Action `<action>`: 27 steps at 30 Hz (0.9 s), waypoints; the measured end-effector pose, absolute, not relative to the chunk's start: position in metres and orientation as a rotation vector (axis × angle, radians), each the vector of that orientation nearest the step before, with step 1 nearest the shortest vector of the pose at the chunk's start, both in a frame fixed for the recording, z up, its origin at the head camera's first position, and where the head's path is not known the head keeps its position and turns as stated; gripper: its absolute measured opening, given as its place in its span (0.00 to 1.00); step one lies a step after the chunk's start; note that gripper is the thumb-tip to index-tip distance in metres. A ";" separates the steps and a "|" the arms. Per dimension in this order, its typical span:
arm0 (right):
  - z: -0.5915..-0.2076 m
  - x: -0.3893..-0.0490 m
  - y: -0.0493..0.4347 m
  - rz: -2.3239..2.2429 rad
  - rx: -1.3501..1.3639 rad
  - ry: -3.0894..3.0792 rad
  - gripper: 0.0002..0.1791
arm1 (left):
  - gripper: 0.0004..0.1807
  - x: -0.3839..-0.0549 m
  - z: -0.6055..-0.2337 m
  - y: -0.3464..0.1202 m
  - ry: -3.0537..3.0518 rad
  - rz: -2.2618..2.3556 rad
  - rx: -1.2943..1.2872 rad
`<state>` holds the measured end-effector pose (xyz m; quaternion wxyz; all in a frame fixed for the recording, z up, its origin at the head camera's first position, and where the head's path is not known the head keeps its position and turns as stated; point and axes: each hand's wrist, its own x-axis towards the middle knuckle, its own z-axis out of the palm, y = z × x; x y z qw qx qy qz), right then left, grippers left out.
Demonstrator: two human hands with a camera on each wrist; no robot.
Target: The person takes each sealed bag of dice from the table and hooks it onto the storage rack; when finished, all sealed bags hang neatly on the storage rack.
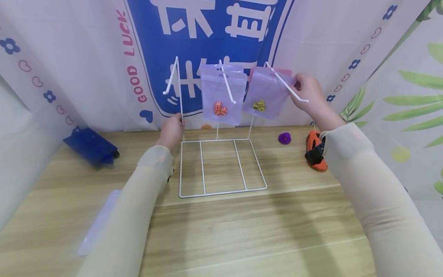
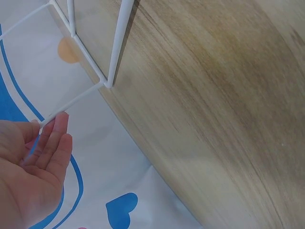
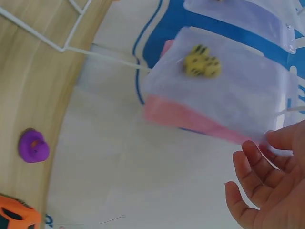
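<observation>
A white wire display rack (image 1: 225,193) stands on the table, with hooks pointing forward. My left hand (image 1: 172,130) pinches its left upright between thumb and fingers, low down; the left wrist view shows this hand (image 2: 35,176) too. On the right hook (image 1: 287,82) hangs a clear purple bag (image 1: 268,86) of yellow dice (image 1: 258,105), with a pink bag behind it. My right hand (image 1: 309,92) pinches the purple bag's upper right corner; in the right wrist view its other fingers (image 3: 248,179) spread loosely. The middle hook holds a purple bag (image 1: 225,88) of orange dice (image 1: 220,109).
A purple rubber duck (image 1: 285,138) and an orange-and-black item (image 1: 315,151) lie right of the rack. On the left are a dark blue pouch (image 1: 91,146) and a flat pale purple bag (image 1: 100,223), partly behind my left sleeve. A printed curtain (image 1: 93,65) hangs behind the rack.
</observation>
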<state>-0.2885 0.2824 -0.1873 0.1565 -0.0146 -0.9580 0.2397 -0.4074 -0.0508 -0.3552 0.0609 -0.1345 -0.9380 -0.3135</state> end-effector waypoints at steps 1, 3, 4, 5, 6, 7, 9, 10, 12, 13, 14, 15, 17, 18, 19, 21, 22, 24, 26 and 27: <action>-0.190 -0.288 0.285 0.709 -0.041 -2.741 0.14 | 0.05 -0.408 -0.355 -0.051 -2.838 -0.950 -0.408; -0.198 -0.287 0.292 0.759 -0.045 -2.740 0.13 | 0.05 -0.409 -0.354 -0.051 -2.838 -0.946 -0.408; -0.202 -0.286 0.295 0.790 -0.054 -2.747 0.13 | 0.05 -0.409 -0.353 -0.051 -2.839 -0.947 -0.406; -0.208 -0.285 0.298 0.810 -0.052 -2.760 0.14 | 0.05 -0.409 -0.353 -0.051 -2.839 -0.948 -0.406; -0.215 -0.284 0.300 0.817 -0.037 -2.771 0.14 | 0.05 -0.410 -0.352 -0.051 -2.840 -0.951 -0.406; -0.222 -0.282 0.302 0.812 -0.013 -2.785 0.13 | 0.05 -0.410 -0.352 -0.051 -2.840 -0.952 -0.408; -0.238 -0.279 0.303 0.791 0.062 -2.820 0.12 | 0.05 -0.411 -0.351 -0.051 -2.835 -0.958 -0.410; -0.247 -0.277 0.303 0.769 0.115 -2.847 0.12 | 0.05 -0.412 -0.350 -0.051 -2.832 -0.954 -0.408; -0.265 -0.275 0.301 0.705 0.212 -2.890 0.11 | 0.05 -0.413 -0.350 -0.052 -2.827 -0.950 -0.409; -0.273 -0.274 0.300 0.691 0.229 -2.926 0.12 | 0.05 -0.414 -0.349 -0.052 -2.826 -0.951 -0.408; -0.281 -0.274 0.298 0.689 0.244 -2.955 0.12 | 0.05 -0.414 -0.349 -0.052 -2.824 -0.949 -0.407; -0.289 -0.276 0.297 0.675 0.252 -2.985 0.12 | 0.05 -0.415 -0.349 -0.052 -2.826 -0.950 -0.403; -0.304 -0.282 0.294 0.690 0.238 -3.003 0.13 | 0.05 -0.415 -0.349 -0.053 -2.832 -0.959 -0.405; -0.310 -0.286 0.292 0.711 0.211 -3.002 0.13 | 0.06 -0.415 -0.349 -0.052 -2.836 -0.966 -0.407; -0.318 -0.291 0.290 0.749 0.179 -2.983 0.13 | 0.06 -0.415 -0.350 -0.052 -2.839 -0.966 -0.410; -0.334 -0.303 0.285 0.917 0.075 -2.912 0.13 | 0.06 -0.413 -0.351 -0.052 -2.842 -0.961 -0.418; -0.342 -0.309 0.282 1.025 0.007 -2.858 0.13 | 0.06 -0.412 -0.351 -0.051 -2.841 -0.956 -0.425; -0.358 -0.320 0.276 1.221 -0.121 -2.732 0.12 | 0.06 -0.409 -0.352 -0.051 -2.839 -0.946 -0.437; -0.372 -0.328 0.269 1.342 -0.228 -2.614 0.12 | 0.06 -0.406 -0.353 -0.050 -2.835 -0.933 -0.446; -0.377 -0.331 0.266 1.361 -0.263 -2.566 0.12 | 0.06 -0.404 -0.353 -0.050 -2.834 -0.932 -0.447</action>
